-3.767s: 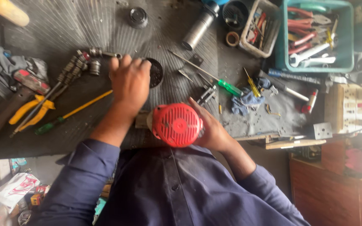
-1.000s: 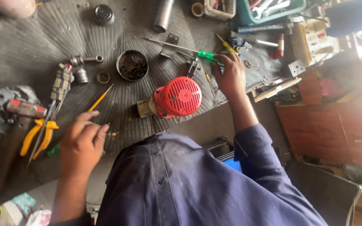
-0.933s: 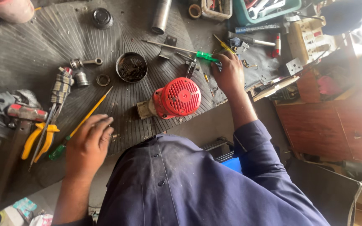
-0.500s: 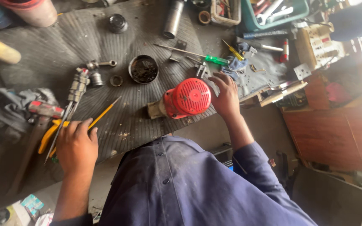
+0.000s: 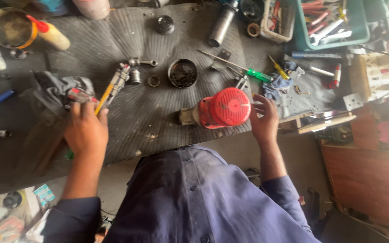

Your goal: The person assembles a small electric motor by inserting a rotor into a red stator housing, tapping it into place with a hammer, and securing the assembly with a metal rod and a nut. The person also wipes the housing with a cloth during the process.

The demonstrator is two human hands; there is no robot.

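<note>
Two hands on the bench, well apart. Left hand lies palm-down over a yellow-handled tool by a grey rag — fingers curled, but can't tell if it actually grips the tool. Right hand is spread open, holds nothing, fingertips just beside the red motor housing. Housing lies on its side, long axis approx. left-right, red cap toward the right hand, metal end toward the left — right hand much nearer. Containers: round black cup w/ dark grit above the housing; teal bin top right w/ wrenches and pliers; small clear tray w/ bits; metal bowl top left, dark residue inside.
</note>
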